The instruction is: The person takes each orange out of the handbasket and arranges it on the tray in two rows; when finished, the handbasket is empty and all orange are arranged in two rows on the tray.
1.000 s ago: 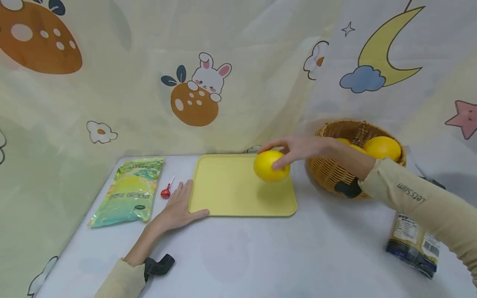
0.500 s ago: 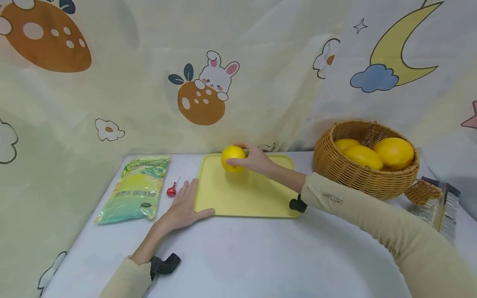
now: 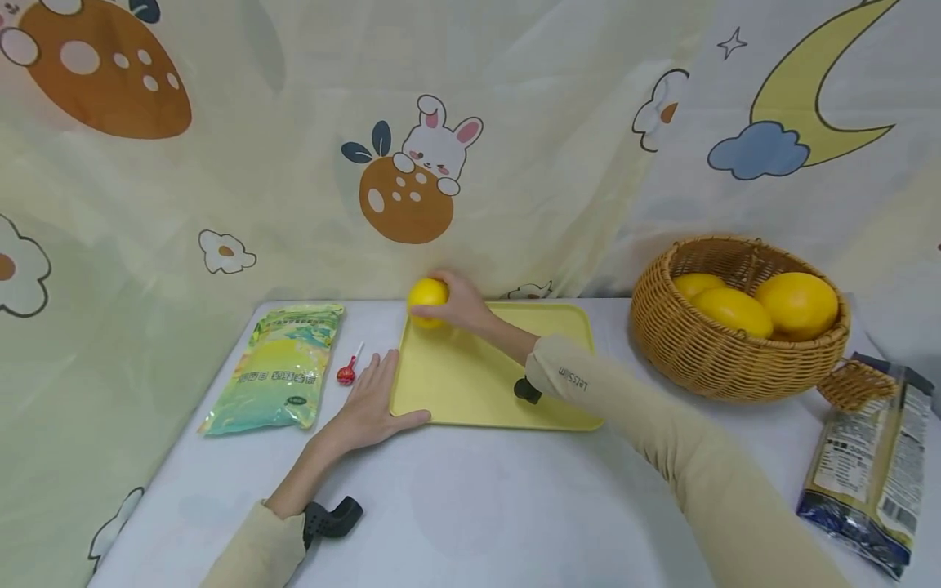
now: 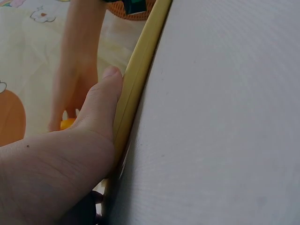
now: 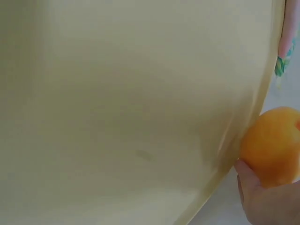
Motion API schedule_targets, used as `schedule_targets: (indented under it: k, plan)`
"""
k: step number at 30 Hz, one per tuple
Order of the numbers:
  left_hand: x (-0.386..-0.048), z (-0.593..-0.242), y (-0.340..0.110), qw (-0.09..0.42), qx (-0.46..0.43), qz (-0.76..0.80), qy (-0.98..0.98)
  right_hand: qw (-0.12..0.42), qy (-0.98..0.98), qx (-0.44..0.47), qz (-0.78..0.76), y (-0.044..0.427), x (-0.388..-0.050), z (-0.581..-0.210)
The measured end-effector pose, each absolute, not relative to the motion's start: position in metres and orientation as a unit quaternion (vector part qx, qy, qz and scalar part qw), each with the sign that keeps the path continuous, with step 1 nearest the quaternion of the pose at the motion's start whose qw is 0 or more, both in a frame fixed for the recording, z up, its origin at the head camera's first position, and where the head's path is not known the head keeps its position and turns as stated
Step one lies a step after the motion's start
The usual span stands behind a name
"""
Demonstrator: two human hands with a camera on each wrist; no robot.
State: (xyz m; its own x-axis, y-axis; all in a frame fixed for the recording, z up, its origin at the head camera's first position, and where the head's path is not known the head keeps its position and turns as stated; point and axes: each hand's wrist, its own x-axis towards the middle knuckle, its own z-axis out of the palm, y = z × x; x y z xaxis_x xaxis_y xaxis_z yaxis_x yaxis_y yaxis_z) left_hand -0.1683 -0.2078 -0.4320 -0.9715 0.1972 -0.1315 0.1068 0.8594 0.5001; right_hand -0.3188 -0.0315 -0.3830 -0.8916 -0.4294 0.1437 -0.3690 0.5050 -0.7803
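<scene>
My right hand [image 3: 461, 304] grips a yellow lemon-like fruit [image 3: 428, 300] at the far left corner of the yellow tray [image 3: 500, 367]. In the right wrist view the fruit [image 5: 274, 145] appears by the tray's rim, with the thumb against it; I cannot tell whether it touches the tray. My left hand [image 3: 375, 404] rests with straight, spread fingers at the tray's near left corner. Its thumb [image 4: 101, 101] lies along the tray's edge [image 4: 136, 84] in the left wrist view.
A wicker basket [image 3: 735, 363] with several yellow fruits [image 3: 797, 306] stands at the right. In front of it lies a dark-ended bag [image 3: 856, 474] with a small wicker piece [image 3: 856, 384]. Left of the tray are a red lollipop [image 3: 347, 373] and a green-yellow bag [image 3: 272, 367].
My right hand has carried the yellow fruit leftward across the tray to its far left corner. The left hand has stayed at the tray. The head view has shifted slightly right.
</scene>
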Motion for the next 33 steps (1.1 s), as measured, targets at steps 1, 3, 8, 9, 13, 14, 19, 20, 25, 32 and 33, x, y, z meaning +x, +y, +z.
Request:
schedule_targets:
  k: [1,3,8,9,13,14,19,20,25,32,33]
  plan:
    - [-0.168,-0.432,-0.208,0.09,0.079,0.254,0.96,0.032,0.866,-0.233,-0.441,-0.034,-0.319,-0.385]
    - [-0.167,-0.432,-0.208,0.091,0.077,0.255,0.96,0.031,0.863,-0.237,-0.445,-0.039,-0.319,-0.387]
    - [-0.165,-0.433,-0.209,0.094,0.074,0.259,0.958,0.037,0.868,-0.238,-0.434,-0.047,-0.318,-0.388]
    - [-0.165,-0.433,-0.209,0.095,0.074,0.258,0.959,0.041,0.871,-0.238,-0.429,-0.048,-0.319,-0.389]
    - [-0.164,-0.434,-0.209,0.095,0.074,0.255,0.96,0.057,0.873,-0.232,-0.426,-0.049,-0.319,-0.389]
    - [-0.165,-0.435,-0.209,0.094,0.076,0.255,0.959,0.06,0.872,-0.23,-0.429,-0.049,-0.319,-0.389]
    - [-0.165,-0.435,-0.206,0.093,0.083,0.26,0.958,0.075,0.862,-0.212,-0.454,-0.047,-0.318,-0.389]
    - [-0.166,-0.435,-0.206,0.093,0.083,0.26,0.958,0.078,0.861,-0.209,-0.456,-0.047,-0.318,-0.389]
    - [-0.167,-0.434,-0.207,0.092,0.083,0.252,0.96,0.089,0.863,-0.203,-0.454,-0.05,-0.32,-0.389]
    - [-0.17,-0.432,-0.208,0.092,0.081,0.251,0.96,0.083,0.863,-0.206,-0.454,-0.055,-0.322,-0.392]
    - [-0.17,-0.432,-0.208,0.093,0.081,0.25,0.96,0.081,0.862,-0.205,-0.456,-0.055,-0.322,-0.392]
